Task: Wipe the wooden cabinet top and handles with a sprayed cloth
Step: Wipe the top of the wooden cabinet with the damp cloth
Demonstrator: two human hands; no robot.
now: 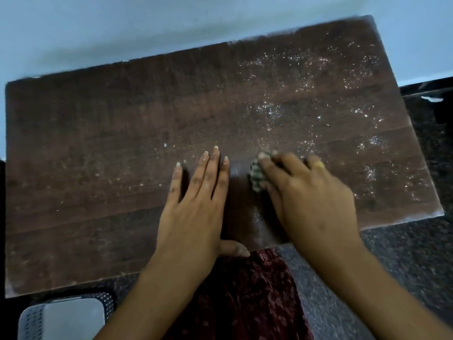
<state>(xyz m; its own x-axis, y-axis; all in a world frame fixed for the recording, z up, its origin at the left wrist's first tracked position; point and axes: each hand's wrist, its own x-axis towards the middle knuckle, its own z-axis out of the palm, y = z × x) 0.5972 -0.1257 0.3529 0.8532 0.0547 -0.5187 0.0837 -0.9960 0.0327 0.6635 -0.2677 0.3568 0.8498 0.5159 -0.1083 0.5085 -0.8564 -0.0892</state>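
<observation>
The dark brown wooden cabinet top [110, 143] fills most of the view, seen from above. Shiny spray droplets speckle its right half. My left hand [196, 207] lies flat on the wood near the front edge, fingers spread, thumb hooked over the edge. My right hand [311, 200] presses down on a small bunched cloth [256, 176], green and white, of which only a bit pokes out by my fingertips. A darker wiped streak runs between my two hands. The cabinet handles are out of sight.
A pale blue wall [122, 28] backs the cabinet. Speckled dark granite floor [404, 261] lies to the right and in front. A grey perforated plastic basket [63, 317] stands at the lower left. My dark red patterned clothing [250, 298] shows below the front edge.
</observation>
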